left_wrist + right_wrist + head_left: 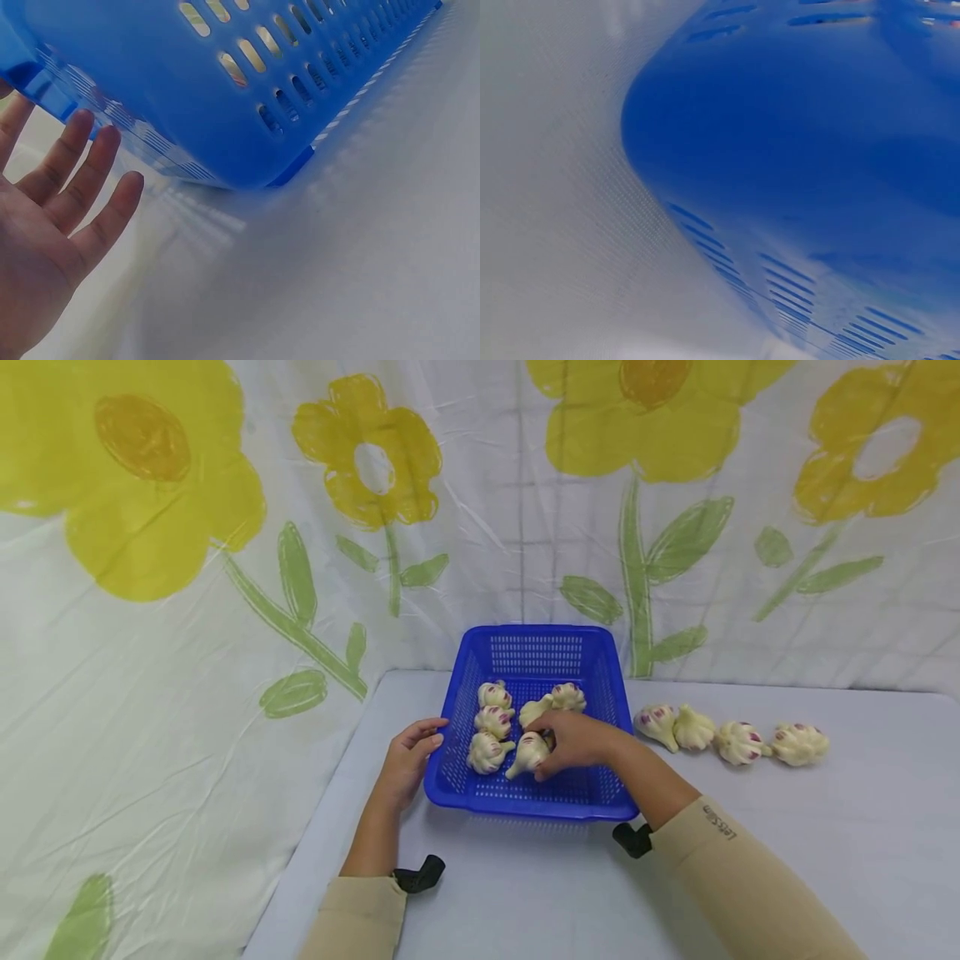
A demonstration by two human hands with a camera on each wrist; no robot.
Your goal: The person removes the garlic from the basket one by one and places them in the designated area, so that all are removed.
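Observation:
A blue plastic basket (525,808) with slotted walls stands on the table. Inside it my right hand (577,742) holds a garlic bulb (529,750) between thumb and fingers, its stem pointing to the front left. Three more bulbs (492,721) line the basket's left side, and two others (567,696) lie behind the held one. At the left rim is my left hand (407,762), its fingertips against the basket. The left wrist view shows that hand's fingers (101,161) loosely extended beside the wall. Only the basket's outside (780,135) fills the right wrist view, without the hand.
To the right of the basket, several garlic bulbs (738,743) lie in a row on the white table (825,843). Behind the table hangs a white curtain (480,568) with large yellow flowers, and it continues along the left side.

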